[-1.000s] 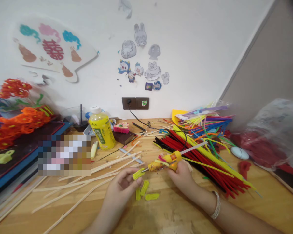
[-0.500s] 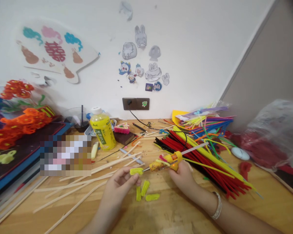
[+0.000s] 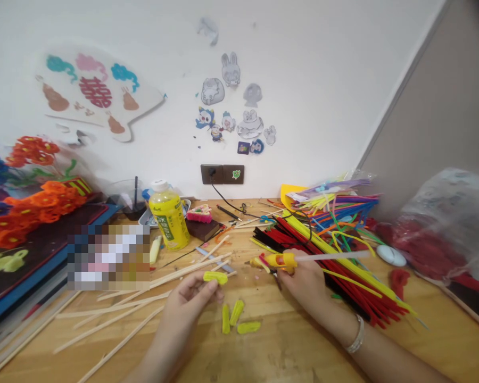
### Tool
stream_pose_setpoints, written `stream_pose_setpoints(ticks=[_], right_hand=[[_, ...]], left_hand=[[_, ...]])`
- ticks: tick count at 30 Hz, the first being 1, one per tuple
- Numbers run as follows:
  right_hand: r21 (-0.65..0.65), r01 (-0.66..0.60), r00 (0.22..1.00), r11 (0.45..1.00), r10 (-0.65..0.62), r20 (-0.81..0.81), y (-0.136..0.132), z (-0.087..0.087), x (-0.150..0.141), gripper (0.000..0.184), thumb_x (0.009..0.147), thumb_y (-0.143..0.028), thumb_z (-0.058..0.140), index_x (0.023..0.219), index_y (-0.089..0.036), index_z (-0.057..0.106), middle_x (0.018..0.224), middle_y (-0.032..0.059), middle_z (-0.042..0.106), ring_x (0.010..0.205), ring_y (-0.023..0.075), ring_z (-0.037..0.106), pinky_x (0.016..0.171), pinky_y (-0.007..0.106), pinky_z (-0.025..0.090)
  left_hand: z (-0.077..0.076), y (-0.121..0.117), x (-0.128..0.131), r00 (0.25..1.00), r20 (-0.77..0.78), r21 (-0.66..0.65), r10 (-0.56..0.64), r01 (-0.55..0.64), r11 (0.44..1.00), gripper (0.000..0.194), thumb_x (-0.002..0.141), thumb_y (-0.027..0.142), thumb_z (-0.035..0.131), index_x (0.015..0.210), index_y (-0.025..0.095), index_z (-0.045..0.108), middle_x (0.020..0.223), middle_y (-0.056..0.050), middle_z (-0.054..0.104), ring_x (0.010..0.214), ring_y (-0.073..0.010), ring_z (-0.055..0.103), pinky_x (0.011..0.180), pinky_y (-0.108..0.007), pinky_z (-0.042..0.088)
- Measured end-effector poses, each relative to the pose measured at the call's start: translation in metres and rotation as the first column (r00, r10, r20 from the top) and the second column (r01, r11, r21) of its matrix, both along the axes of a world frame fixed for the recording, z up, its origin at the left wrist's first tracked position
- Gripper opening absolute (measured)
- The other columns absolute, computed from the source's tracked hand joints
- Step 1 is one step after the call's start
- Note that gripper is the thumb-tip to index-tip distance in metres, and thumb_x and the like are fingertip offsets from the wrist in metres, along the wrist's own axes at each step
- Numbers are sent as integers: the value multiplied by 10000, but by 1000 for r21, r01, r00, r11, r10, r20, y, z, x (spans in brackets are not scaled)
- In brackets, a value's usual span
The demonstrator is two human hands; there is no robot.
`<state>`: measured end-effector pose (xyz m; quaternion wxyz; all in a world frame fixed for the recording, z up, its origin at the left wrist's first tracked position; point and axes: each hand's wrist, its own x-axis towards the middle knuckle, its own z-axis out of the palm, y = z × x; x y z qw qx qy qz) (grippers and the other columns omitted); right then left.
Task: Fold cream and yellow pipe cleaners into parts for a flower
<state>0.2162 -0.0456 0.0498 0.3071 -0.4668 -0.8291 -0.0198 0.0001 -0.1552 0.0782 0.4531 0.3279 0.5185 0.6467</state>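
Observation:
Between the thumb and fingers of my left hand (image 3: pixel 195 298) is a small yellow-green piece of bundled pipe cleaner (image 3: pixel 215 277), held above the table. My right hand (image 3: pixel 305 282) grips a yellow glue gun (image 3: pixel 277 260) by its handle, with a long translucent glue stick (image 3: pixel 335 256) sticking out of its back. The gun's nozzle points left and is apart from the piece. Below, three similar yellow-green pieces lie on the wood: one upright in view (image 3: pixel 225 319), a slanted one (image 3: pixel 237 313) and a flat one (image 3: pixel 249 327).
Pale wooden sticks (image 3: pixel 143 292) lie across the left. A yellow drink bottle (image 3: pixel 170 218) stands behind them. Red and black pipe cleaners (image 3: pixel 343 282) are piled at right, with a plastic bag (image 3: pixel 447 229) beyond. Orange flowers (image 3: pixel 43 213) sit at far left.
My right hand has drawn the glue gun back to the right and turned it, so its nozzle has left the yellow-green piece. My left hand has shifted slightly left with the piece.

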Motion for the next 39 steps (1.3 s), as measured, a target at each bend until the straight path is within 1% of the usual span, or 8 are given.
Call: stream_pose_setpoints(ticks=[3, 7, 15, 21, 25, 30, 35, 39], right_hand=[[180, -26, 980, 983, -11, 201, 7, 8, 4, 132, 779, -180, 506, 865, -159, 604, 752, 75, 577, 737, 220, 496, 694, 316, 360], [186, -110, 945, 976, 45, 323, 13, 6, 6, 214, 790, -250, 527, 965, -139, 581, 811, 96, 555, 775, 241, 455, 755, 369, 331], [52, -283, 958, 958, 285, -34, 4, 12, 3, 257, 723, -32, 400, 899, -137, 555, 899, 96, 548, 853, 221, 452, 776, 358, 360], [-226, -595, 780, 772, 622, 71, -46, 47, -12, 66, 792, -240, 573, 850, -218, 593, 814, 9, 617, 799, 173, 516, 729, 292, 361], [-194, -594, 760, 780, 624, 182, -60, 30, -25, 224, 718, -371, 659, 888, -232, 613, 782, 2, 641, 758, 178, 528, 698, 295, 348], [-43, -568, 783, 822, 556, 279, -60, 0, -39, 54, 795, -223, 565, 799, -177, 593, 743, 29, 624, 702, 172, 518, 648, 292, 355], [-76, -521, 853, 850, 514, -93, -59, 10, -37, 98, 814, -162, 497, 748, -164, 570, 727, 33, 582, 714, 161, 512, 661, 280, 396], [-128, -503, 794, 855, 398, -459, -58, 20, -35, 73, 796, -182, 544, 739, -171, 589, 712, 17, 574, 696, 142, 534, 633, 253, 426]], left_hand=[[-2, 4, -6, 999, -35, -18, 1, -2, 1000, 265, 587, 372, 751, 646, 166, 595, 564, -1, 667, 565, -144, 597, 595, -247, 479], [-1, 5, -6, 998, -60, -13, 33, -34, 999, 237, 628, 353, 725, 674, 172, 578, 589, 15, 654, 592, -140, 591, 601, -238, 470], [2, 4, -1, 997, -61, -1, -45, 45, 999, 170, 657, 292, 710, 678, 163, 602, 552, 21, 652, 546, -117, 572, 588, -217, 450], [0, 1, 2, 989, -90, 29, -117, 120, 992, 207, 575, 298, 760, 656, 173, 617, 565, 16, 651, 562, -141, 588, 577, -234, 465], [-3, -3, 3, 971, -222, 59, -91, 107, 993, 129, 620, 244, 724, 701, 182, 645, 710, -7, 662, 658, -155, 602, 625, -238, 478], [-5, -3, 3, 949, -306, 71, -78, 105, 992, 88, 641, 218, 700, 701, 184, 645, 719, -16, 651, 688, -167, 603, 647, -249, 482], [-3, -1, 5, 960, -260, 27, -103, 114, 993, 97, 637, 235, 695, 678, 182, 626, 643, 6, 642, 622, -155, 596, 605, -242, 472], [-4, -3, 12, 951, -242, -34, -190, 187, 982, 138, 622, 276, 703, 634, 178, 607, 563, 9, 638, 561, -155, 586, 571, -251, 456]])
